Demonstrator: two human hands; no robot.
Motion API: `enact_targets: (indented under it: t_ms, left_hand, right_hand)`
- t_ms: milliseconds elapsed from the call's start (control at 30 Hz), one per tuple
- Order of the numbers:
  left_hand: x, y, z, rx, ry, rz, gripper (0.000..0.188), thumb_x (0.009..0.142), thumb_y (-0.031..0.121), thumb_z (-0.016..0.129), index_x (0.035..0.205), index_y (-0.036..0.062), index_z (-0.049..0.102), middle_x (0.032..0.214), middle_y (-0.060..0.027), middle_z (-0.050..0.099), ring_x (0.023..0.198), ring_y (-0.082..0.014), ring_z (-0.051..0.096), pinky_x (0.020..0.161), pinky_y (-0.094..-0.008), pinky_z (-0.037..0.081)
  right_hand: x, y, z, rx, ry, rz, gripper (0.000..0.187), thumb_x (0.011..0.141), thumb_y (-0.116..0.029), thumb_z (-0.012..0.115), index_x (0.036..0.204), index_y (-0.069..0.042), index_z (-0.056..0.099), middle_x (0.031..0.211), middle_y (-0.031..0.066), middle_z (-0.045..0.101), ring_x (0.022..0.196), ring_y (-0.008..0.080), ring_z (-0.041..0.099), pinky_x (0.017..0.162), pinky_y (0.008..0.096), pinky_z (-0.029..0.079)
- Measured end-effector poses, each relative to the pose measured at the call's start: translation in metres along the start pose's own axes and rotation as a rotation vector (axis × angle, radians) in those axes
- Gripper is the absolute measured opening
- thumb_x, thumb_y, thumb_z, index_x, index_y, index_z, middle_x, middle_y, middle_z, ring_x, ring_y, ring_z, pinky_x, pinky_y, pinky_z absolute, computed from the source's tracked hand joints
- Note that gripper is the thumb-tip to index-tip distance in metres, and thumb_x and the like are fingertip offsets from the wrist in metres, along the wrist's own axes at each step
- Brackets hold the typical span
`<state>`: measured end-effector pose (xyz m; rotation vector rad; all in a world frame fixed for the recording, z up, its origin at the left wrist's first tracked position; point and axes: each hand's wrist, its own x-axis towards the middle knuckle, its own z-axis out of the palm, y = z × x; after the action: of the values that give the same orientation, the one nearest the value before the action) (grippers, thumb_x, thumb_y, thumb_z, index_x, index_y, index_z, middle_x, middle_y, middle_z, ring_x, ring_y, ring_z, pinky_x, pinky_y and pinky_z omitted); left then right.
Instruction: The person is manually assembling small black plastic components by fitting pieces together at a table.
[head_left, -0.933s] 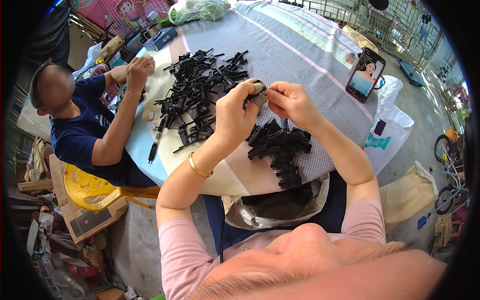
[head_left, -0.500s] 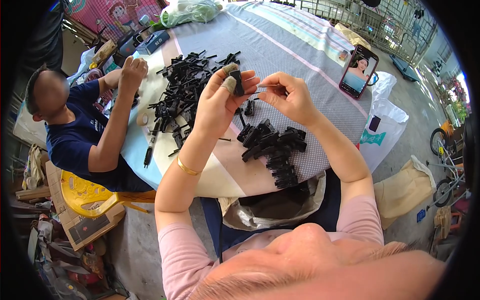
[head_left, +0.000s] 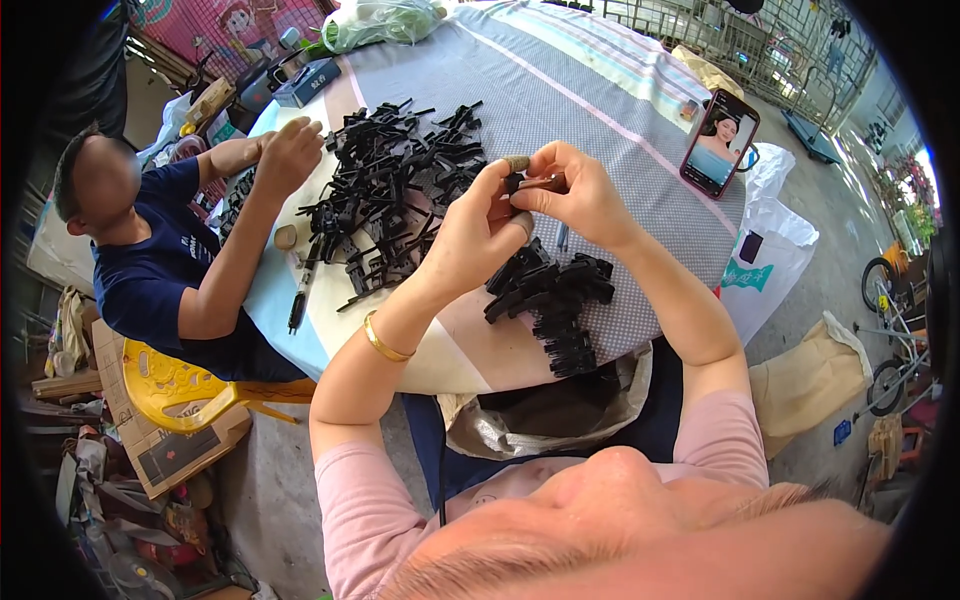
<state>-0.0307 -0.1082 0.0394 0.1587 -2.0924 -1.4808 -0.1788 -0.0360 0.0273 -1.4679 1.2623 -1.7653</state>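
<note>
small black clip pinched between both hands above the table

held up over the near part of the round table (head_left: pixel 640 110): a small black plastic piece (head_left: pixel 528 184), with something brownish at its top, too small to tell apart. pinched on its left side by the left hand (head_left: pixel 478 235), thumb and forefinger closed on it, other fingers curled. gripped from the right by the right hand (head_left: pixel 578 192), fingertips closed on the same piece, wrist raised.

just below the hands, a row of finished-looking black pieces (head_left: pixel 556 300) stacked side by side on the cloth. further left, a loose heap of black parts (head_left: pixel 385 195) spread across the middle. beside the heap, a co-worker's hand (head_left: pixel 285 155) resting on the table edge. propped upright at the far right, a phone (head_left: pixel 718 142) with its screen lit.

probably best done with the piece kept close over the table, both pinches firm and square, pressure straight rather than twisted, so nothing springs off into the heap. worth keeping elbows clear of the stacked row.
</note>
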Motion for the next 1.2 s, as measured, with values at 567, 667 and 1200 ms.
enact_targets:
  t_ms: [567, 667, 1200]
  left_hand:
    - [0.002, -0.008, -0.001, -0.049, 0.241, -0.020, 0.025, 0.080, -0.003, 0.057, 0.103, -0.0019, 0.048, 0.086, -0.0068, 0.060, 0.078, -0.0101, 0.058, 0.071, -0.0233, 0.049]
    - [-0.002, -0.005, 0.003, 0.161, 0.297, 0.041, 0.021, 0.078, -0.003, 0.059, 0.098, -0.0012, 0.050, 0.081, -0.0066, 0.061, 0.074, -0.0098, 0.059, 0.066, -0.0237, 0.049]
    - [-0.014, 0.015, 0.015, 0.687, -0.362, 0.139, 0.045, 0.067, 0.017, 0.068, 0.107, 0.0064, 0.050, 0.078, -0.0091, 0.059, 0.071, -0.0284, 0.057, 0.065, -0.0353, 0.047]
  right_hand:
    - [-0.004, -0.012, 0.006, 0.022, -0.103, 0.231, 0.021, 0.090, -0.017, 0.051, 0.093, 0.000, 0.062, 0.058, -0.0025, 0.049, 0.046, 0.0016, 0.037, 0.039, 0.0160, 0.026]
    - [-0.006, -0.013, 0.009, 0.058, -0.075, 0.271, 0.020, 0.090, -0.017, 0.051, 0.090, 0.000, 0.061, 0.057, -0.0030, 0.048, 0.045, 0.0015, 0.036, 0.039, 0.0160, 0.026]
    - [0.008, 0.037, -0.016, -1.285, -0.230, -0.166, 0.023, 0.073, -0.018, 0.061, 0.092, -0.007, 0.060, 0.081, 0.0114, 0.060, 0.069, 0.0304, 0.060, 0.059, 0.0394, 0.048]
